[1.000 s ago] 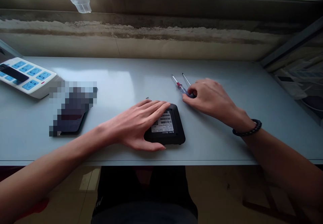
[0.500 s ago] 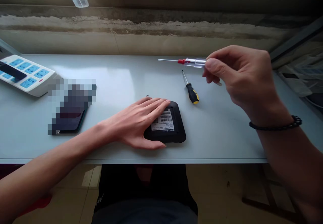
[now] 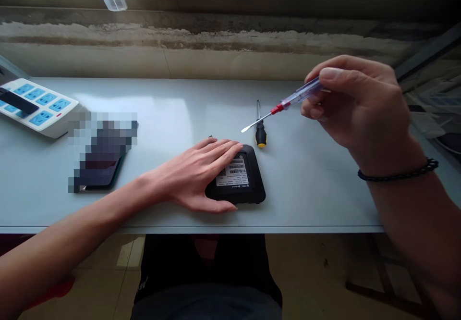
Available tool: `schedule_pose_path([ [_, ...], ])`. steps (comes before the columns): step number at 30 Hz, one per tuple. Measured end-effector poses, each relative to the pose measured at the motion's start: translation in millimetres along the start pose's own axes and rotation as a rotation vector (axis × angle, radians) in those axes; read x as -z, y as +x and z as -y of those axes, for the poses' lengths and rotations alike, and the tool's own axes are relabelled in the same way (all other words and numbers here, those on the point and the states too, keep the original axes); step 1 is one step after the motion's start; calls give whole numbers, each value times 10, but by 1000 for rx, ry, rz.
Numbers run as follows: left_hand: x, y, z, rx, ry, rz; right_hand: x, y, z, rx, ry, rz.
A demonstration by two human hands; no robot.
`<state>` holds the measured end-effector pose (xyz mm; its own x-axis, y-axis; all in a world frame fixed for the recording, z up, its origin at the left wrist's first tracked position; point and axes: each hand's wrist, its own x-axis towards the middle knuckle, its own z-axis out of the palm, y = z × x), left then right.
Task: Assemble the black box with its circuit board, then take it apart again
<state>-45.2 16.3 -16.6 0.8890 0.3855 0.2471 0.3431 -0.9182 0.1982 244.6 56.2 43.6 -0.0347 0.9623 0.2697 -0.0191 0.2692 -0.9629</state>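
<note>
My left hand point(image 3: 196, 176) lies flat over the left side of a black box-shaped device point(image 3: 256, 180), its fingers stretched out and the thumb apart along the near edge. A white printed label point(image 3: 234, 172) shows on the device's upper face; the palm hides the rest. Above the table, my right hand point(image 3: 360, 101) pinches the clear handle of a small flat-blade screwdriver point(image 3: 288, 103). Its red collar shows, and the blade points down and left. Beyond the device lies a black and yellow screwdriver point(image 3: 260, 132) on the table, partly behind the raised blade.
A white power strip point(image 3: 61, 123) with blue sockets sits at the left, a dark flat object point(image 3: 18, 101) on top. A phone point(image 3: 104, 166), partly pixelated, lies left of my hand. The table's front edge point(image 3: 306, 229) runs close to my lap.
My right hand has tilted the clear screwdriver, so its tip now points lower and nearer the device. The black and yellow screwdriver has shifted left and turned straighter. My left hand is unmoved.
</note>
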Motion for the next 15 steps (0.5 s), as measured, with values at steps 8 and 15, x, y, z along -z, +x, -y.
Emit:
schedule_pose_path([
  [8,21,-9,-13,19,-17,17,2,-106,108,1,-125,197],
  [15,17,-7,-12,22,-27,29,9,-191,109,65,-181,321],
])
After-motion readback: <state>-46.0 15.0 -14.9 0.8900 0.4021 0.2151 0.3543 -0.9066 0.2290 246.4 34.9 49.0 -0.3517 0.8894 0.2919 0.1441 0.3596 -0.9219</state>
